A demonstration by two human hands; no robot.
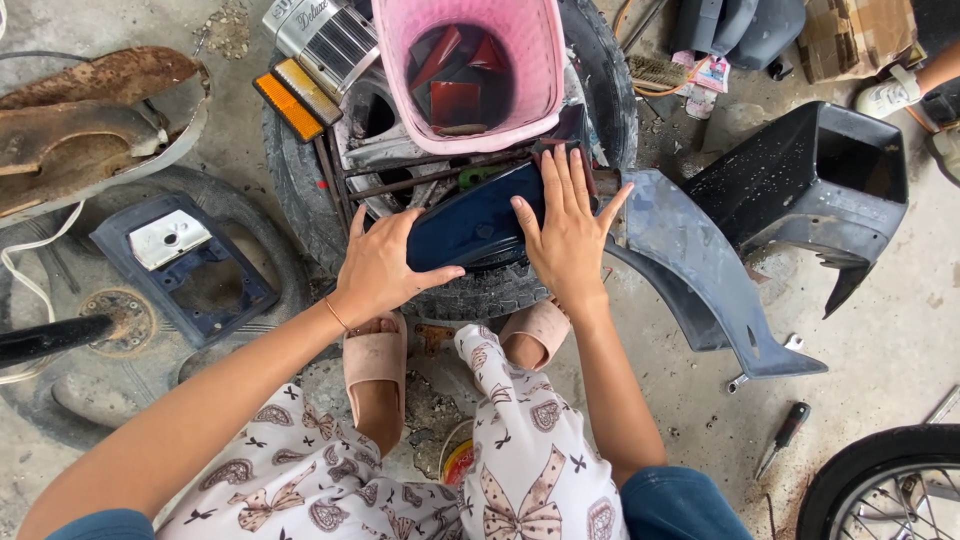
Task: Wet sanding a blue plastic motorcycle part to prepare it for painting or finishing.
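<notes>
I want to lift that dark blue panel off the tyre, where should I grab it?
Probably by its two short ends, from left and right: the dark blue panel lies lengthwise across the tyre, with left hand and right hand resting flat on it.

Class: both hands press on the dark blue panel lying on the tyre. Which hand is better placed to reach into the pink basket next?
Probably the right hand: it lies flat on the panel with fingertips just below the pink basket. The left hand sits lower, farther away.
</notes>
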